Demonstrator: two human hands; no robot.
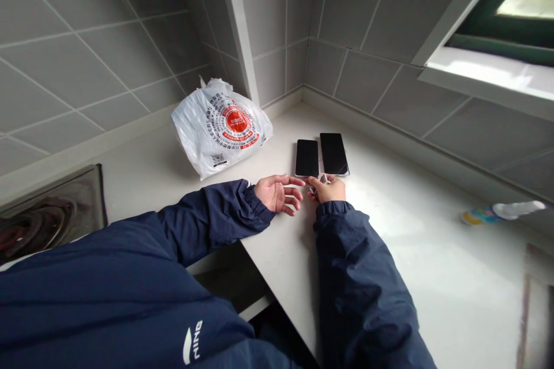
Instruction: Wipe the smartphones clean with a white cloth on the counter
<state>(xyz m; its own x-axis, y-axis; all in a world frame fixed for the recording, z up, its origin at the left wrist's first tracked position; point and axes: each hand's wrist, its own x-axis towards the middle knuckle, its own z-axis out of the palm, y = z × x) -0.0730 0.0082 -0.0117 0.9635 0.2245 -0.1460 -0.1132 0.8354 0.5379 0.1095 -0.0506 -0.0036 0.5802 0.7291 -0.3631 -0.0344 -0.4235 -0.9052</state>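
Observation:
Two black smartphones lie side by side, face up, on the white countertop (277, 230): one (307, 158) on the left and a slightly larger one (334, 154) on the right. My right hand (329, 189) sits just below them, with its fingers pinched on a small white scrap (322, 180) whose exact kind I cannot tell. My left hand (276, 194) rests open and palm up beside it, its fingertips close to the left phone, touching nothing I can make out. Navy jacket sleeves cover both arms.
A white plastic bag (220, 128) with a red logo stands in the corner against the grey tiled wall (86, 57). A metal stove burner (47, 213) lies at the left, a bottle (497, 212) lies at the right, and a window (497, 29) sits above.

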